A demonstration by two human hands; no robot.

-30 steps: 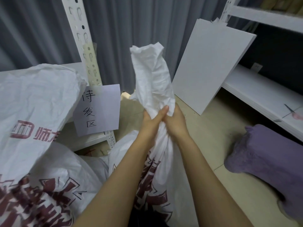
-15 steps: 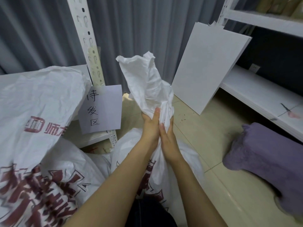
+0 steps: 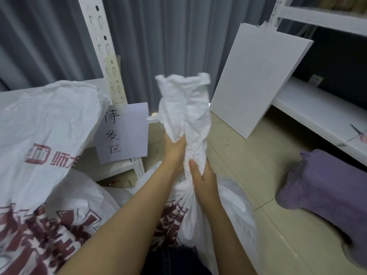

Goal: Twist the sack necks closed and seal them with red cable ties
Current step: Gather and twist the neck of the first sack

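White woven plastic sack (image 3: pixel 228 215) with dark red print, upright on tiled floor (image 3: pixel 264 175).
Neck (image 3: pixel 195 153) gathered and twisted tight at mid-height, standing vertical; crumpled mouth (image 3: pixel 184 100) flaring loose above.

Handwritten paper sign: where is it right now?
Head view, left of centre: the paper sign sits against the white rack post, between the printed sack on the left and the twisted sack neck.

White sack (image 3: pixel 216 219) bears dark-red print; cushion (image 3: pixel 327 187) purple.
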